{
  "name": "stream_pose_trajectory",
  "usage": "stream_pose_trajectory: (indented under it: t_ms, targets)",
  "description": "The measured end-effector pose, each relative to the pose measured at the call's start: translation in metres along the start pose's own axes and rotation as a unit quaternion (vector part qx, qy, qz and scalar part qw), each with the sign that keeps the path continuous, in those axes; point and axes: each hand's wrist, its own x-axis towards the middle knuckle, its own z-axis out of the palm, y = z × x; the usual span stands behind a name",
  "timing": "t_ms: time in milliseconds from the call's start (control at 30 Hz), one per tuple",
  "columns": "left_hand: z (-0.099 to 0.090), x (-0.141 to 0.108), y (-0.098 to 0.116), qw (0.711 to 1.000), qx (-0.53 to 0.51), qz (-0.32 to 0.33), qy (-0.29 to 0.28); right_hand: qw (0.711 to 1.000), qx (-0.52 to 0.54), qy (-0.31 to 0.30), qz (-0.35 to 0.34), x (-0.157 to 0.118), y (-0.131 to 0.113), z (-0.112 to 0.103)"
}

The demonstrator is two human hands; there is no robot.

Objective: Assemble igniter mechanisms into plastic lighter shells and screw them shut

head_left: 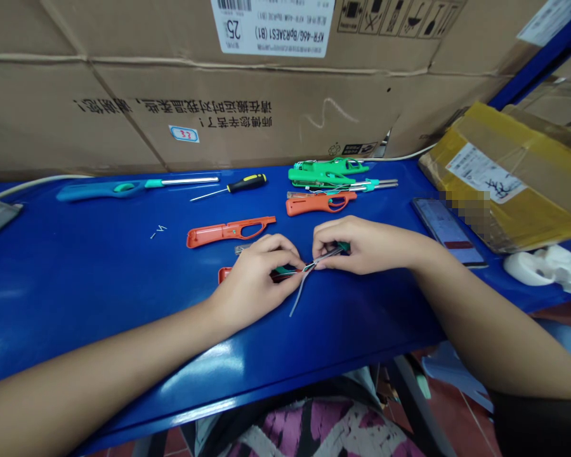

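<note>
My left hand is closed on an orange lighter casing, whose end shows left of the fingers; green parts show under them. Close beside it, my right hand pinches a thin metal tube with a green piece at its back. Thin wires run between the two hands, and a pale strip hangs down from where they meet. Another orange half casing lies behind my left hand. Behind my right hand lies an orange casing, near green lighter parts.
On the blue table are a blue lighter, a screwdriver and several small screws. A phone, a taped box and a white roll sit at the right. A large cardboard box stands behind.
</note>
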Motion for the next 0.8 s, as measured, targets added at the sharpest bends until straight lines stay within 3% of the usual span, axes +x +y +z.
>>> stream_pose_trajectory:
  t_ms: [300,800]
  targets:
    - [0.0007,-0.002,-0.0019,0.998,0.055,0.044,-0.008,1.0,-0.002,-0.006,0.003,-0.0004,-0.0001,0.0014]
    - [0.0011,-0.0005,-0.0013,0.998,0.06,0.034,-0.009,1.0,0.008,0.009,-0.023,0.0024,-0.004,0.0046]
